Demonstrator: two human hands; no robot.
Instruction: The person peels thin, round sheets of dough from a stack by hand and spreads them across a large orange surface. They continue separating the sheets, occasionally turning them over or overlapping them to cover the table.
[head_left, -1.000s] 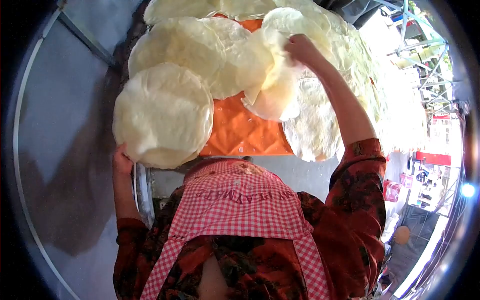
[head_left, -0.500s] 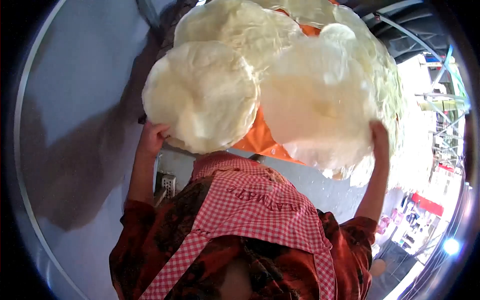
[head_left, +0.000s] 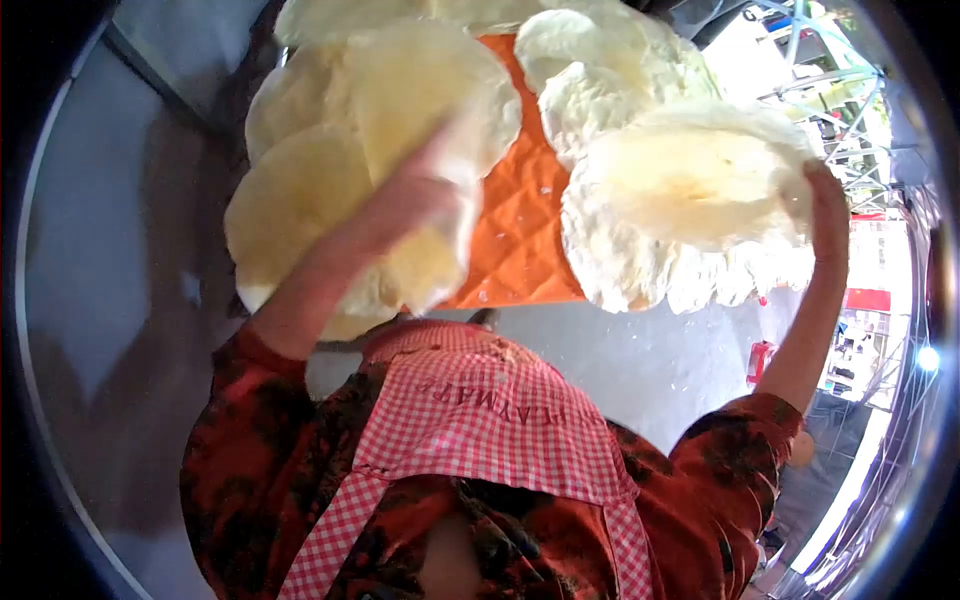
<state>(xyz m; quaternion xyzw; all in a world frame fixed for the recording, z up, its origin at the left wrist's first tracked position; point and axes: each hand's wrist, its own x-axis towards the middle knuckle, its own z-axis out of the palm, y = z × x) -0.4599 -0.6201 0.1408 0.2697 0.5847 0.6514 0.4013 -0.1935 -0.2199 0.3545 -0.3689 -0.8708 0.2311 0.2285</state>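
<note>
Holding round sheet by its right edge, right hand is closing fingers on it, above right-side sheets. Left hand is blurring over left-side sheets; cannot tell whether its fingers are gripping anything. Orange cloth is showing between both groups.

At ten o'clock, the pale round sheets look thin and fairly smooth; the crinkled sheets at one look rougher. The orange covering at twelve is creased, with a faint sheen. The checked apron at six is matt cloth. The grey panel at nine looks smooth.
</note>
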